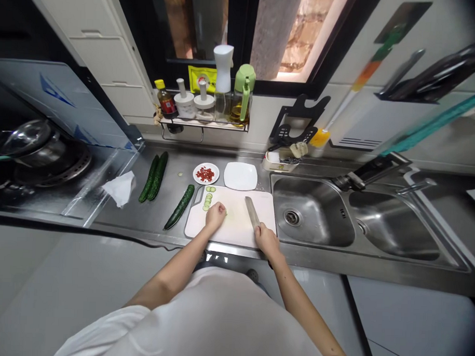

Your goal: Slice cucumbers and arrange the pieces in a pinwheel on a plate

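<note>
My right hand grips the handle of a kitchen knife, its blade lying over the right part of a white cutting board. Toward the board's left, my left hand is closed, fingers curled together. A tiny green bit shows by its fingertips; whatever is inside the hand is hidden. Several pale green cucumber slices lie in an overlapping row just beyond that hand. Left of the board rests a whole cucumber, with two more cucumbers farther left.
Behind the board stand a small plate of chopped red pieces and a white square plate. A double sink adjoins the board on the right. Crumpled white paper and a stove with a pot are leftward. Above hangs a condiment rack.
</note>
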Available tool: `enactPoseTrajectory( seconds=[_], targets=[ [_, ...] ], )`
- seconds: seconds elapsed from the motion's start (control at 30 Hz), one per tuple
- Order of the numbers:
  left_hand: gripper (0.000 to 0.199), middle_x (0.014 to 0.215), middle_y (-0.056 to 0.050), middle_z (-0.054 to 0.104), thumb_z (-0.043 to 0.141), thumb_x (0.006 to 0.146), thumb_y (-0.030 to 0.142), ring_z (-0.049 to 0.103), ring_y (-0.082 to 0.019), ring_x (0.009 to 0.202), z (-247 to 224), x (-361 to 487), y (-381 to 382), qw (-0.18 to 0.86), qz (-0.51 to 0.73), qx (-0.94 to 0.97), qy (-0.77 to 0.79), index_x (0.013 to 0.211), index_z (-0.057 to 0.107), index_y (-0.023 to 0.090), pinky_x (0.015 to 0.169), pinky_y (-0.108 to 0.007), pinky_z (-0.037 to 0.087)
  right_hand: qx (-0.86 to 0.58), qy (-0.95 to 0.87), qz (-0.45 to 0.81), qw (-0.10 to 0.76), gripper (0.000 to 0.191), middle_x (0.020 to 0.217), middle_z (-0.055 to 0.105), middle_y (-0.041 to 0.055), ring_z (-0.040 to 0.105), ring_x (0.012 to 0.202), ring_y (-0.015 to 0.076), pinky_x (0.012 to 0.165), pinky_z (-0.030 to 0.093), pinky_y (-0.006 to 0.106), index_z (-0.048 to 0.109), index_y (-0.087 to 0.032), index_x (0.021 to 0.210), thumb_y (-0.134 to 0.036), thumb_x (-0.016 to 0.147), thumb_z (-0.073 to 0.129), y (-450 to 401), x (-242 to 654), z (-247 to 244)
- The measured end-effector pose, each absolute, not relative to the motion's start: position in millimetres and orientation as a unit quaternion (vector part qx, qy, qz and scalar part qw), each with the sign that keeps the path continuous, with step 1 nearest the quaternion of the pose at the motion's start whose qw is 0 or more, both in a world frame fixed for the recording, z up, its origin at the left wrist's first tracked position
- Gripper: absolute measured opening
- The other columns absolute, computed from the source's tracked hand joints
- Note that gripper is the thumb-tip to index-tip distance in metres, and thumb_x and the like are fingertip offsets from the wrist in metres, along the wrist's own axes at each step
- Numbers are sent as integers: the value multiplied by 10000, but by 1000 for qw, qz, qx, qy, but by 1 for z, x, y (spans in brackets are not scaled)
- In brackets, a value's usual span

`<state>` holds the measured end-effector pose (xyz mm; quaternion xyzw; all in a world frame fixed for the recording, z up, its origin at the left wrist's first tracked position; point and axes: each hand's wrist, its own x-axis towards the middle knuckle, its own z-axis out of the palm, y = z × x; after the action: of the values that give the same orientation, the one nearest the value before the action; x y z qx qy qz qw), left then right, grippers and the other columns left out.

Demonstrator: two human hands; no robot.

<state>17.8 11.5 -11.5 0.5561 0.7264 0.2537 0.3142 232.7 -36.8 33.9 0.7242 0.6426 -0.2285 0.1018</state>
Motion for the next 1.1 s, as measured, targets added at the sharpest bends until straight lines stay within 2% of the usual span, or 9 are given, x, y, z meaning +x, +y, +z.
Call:
enactPoseTrajectory(
  seconds=[0.2, 0.53, 0.73, 0.93, 1.1],
  targets=[
    [80, 850, -4, 684, 557, 827, 238, 598, -142, 767, -7, -11, -6, 267, 241, 518, 776, 882, 614, 226, 679, -242, 395, 718, 649, -227, 110, 379, 1049, 679, 132, 633, 989, 225, 779, 411, 305, 525, -190, 1187, -345, 995, 237, -36, 228, 40],
    [125, 919, -25, 686, 513, 856, 230, 603, -176, 871, -16, -42, -6, 207, 222, 486, 820, 921, 620, 234, 738, -259, 385, 711, 655, -227, 118, 380, 1039, 679, 135, 634, 984, 225, 783, 408, 307, 524, -183, 1187, -349, 995, 241, -35, 228, 39],
    [133, 938, -30, 690, 505, 863, 236, 606, -187, 876, -18, -44, -7, 190, 204, 479, 832, 924, 623, 238, 733, -268, 374, 710, 655, -227, 125, 377, 1042, 679, 128, 633, 986, 219, 771, 403, 297, 521, -180, 1185, -344, 997, 239, -35, 227, 40],
    [149, 979, -54, 676, 513, 845, 224, 587, -209, 963, -18, -44, -8, 182, 188, 488, 832, 929, 637, 231, 798, -287, 380, 706, 661, -224, 121, 358, 1046, 680, 132, 637, 986, 224, 773, 406, 303, 522, -189, 1173, -335, 996, 248, -34, 227, 41],
    [156, 959, -50, 666, 530, 838, 251, 589, -201, 928, -18, -44, -7, 181, 207, 486, 829, 954, 630, 223, 797, -285, 389, 704, 662, -224, 123, 355, 1040, 683, 132, 643, 977, 228, 775, 410, 304, 523, -189, 1170, -330, 995, 250, -34, 227, 40]
  ],
)
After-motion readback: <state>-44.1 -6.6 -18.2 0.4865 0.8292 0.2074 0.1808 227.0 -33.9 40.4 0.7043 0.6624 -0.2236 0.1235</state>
